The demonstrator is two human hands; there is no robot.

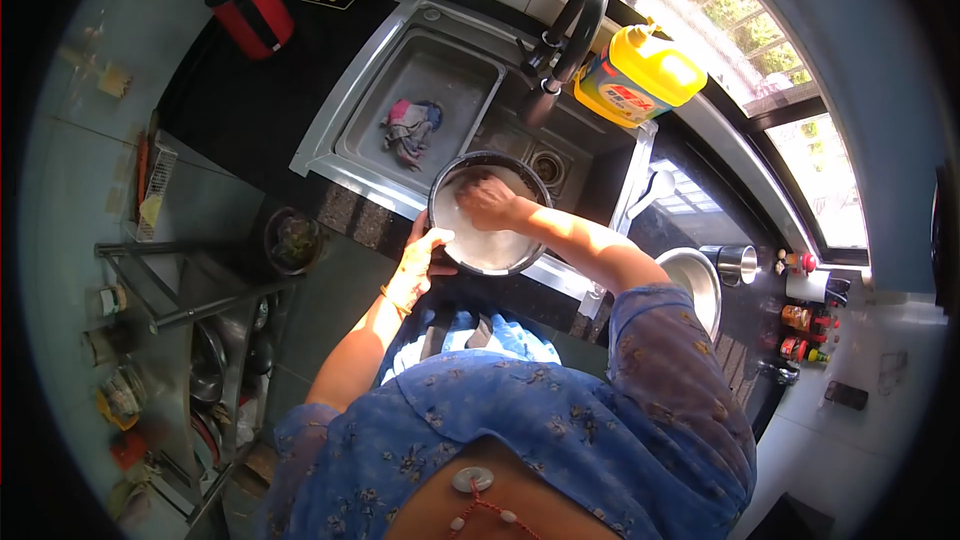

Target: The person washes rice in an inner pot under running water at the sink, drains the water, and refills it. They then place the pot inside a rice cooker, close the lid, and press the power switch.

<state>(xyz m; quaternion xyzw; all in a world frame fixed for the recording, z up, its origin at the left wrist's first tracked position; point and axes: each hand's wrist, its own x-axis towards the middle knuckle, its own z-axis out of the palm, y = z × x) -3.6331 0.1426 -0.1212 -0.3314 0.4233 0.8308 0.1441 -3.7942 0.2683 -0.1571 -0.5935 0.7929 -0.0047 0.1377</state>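
Your blouse [580, 420] is blue with small scattered floral motifs; its loose sleeves [668, 340] appear semi-sheer. Your pendant [473, 480], pale and rounded, joins a red cord [478, 498] bearing white beads [508, 516]; a thin orange-yellow bracelet [395, 302] encircles your left wrist [401, 294].

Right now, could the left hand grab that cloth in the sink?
Probably yes, if it lets go first: the left hand holds the pot by its side, but the cloth lies uncovered in the sink.
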